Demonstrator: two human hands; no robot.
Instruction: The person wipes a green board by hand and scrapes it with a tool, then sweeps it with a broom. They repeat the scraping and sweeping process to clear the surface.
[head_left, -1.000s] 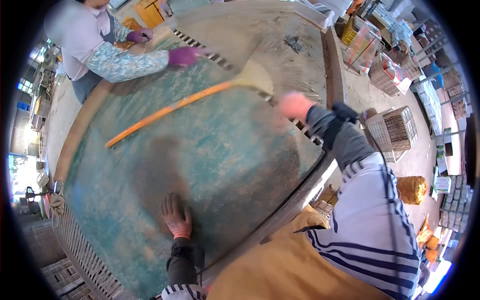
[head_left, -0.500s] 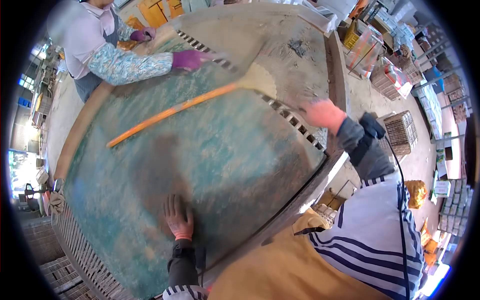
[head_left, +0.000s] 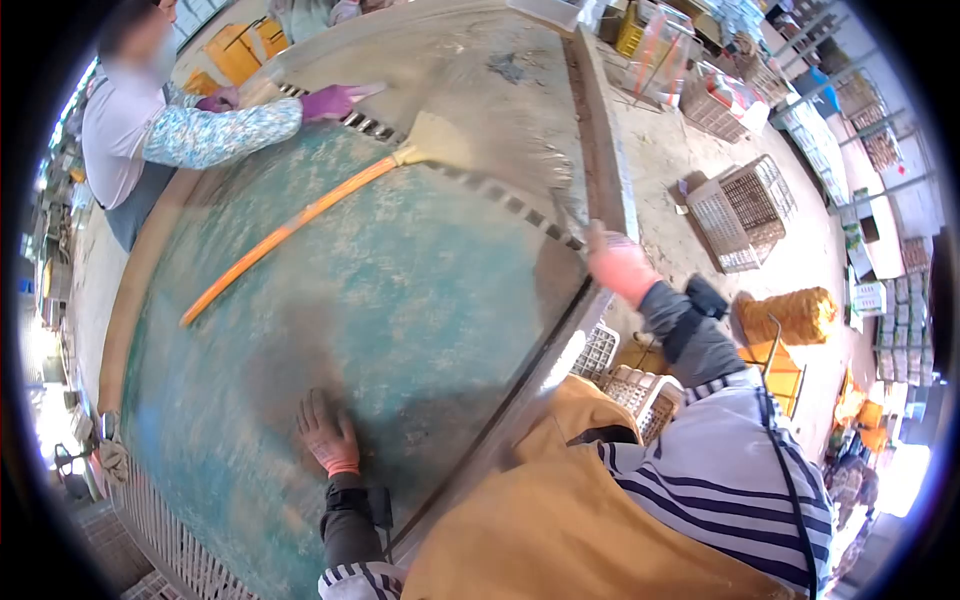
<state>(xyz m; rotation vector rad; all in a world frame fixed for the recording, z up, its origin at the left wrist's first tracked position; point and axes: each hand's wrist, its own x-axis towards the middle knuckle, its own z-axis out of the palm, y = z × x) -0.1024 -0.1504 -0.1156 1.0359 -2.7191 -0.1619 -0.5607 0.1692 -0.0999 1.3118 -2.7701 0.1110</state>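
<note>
Item: large round-edged table (head_left: 420, 290) with a worn teal top that fills the middle of the head view, directly in front of the person. Left hand (head_left: 325, 437), in an orange-pink glove, lies palm down on the near part of the top with its fingers spread, on a darker patch. Right hand (head_left: 618, 265), gloved alike, sits at the table's right rim (head_left: 600, 150); blur hides the fingers, so whether they curl over the edge cannot be told. A slotted strip (head_left: 500, 197) crosses the top. Condition, by judgement: the teal area on the near side of the strip looks mostly cleared, with only a pale film, while the far side carries a tan layer of dust or grit, so the work looks partly done. A broom (head_left: 300, 222) with an orange handle lies flat across the top, untouched by either hand, its straw head at the strip. A co-worker's hand (head_left: 335, 100) in a purple glove rests at the far end of the strip. Nearer: the person's yellow apron (head_left: 540, 510) and striped sleeve (head_left: 740, 450). On the floor to the right: wire crates (head_left: 745, 212) and a yellow mesh sack (head_left: 790, 315). Writing: none legible; the labels on the stacked goods at the far right are too small to read.
</note>
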